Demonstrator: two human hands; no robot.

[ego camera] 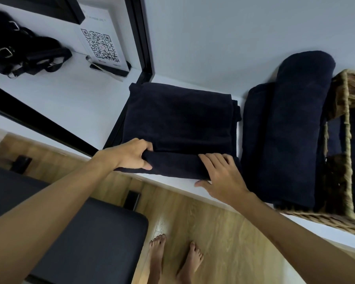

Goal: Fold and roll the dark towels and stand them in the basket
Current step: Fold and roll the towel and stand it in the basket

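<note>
A folded dark towel (178, 119) lies flat on the white shelf (172, 181), its near edge turned over into a low roll that runs along the shelf's front lip. The left hand (131, 154) grips the left end of that roll: the fingers curl over the top of the fold and tuck into the crease behind it, while the thumb lies along the front face, so the cloth sits pinched between thumb and fingers. The right hand (219, 175) lies on the right end of the same roll with its fingers fairly straight and slightly spread, pressing down on the cloth, and its thumb reaches out to the left along the bare shelf edge just below the towel (touching the shelf rather than the fabric, as far as can be seen). To the right, just beside the folded towel, two rolled dark towels (291, 128) stand in the wicker basket (344, 124) against its left wall, their tops rising above its rim. Behind and left, a mirror (55, 64) reflects a QR-code stand (100, 46) and a black strapped bag (23, 50).
</note>
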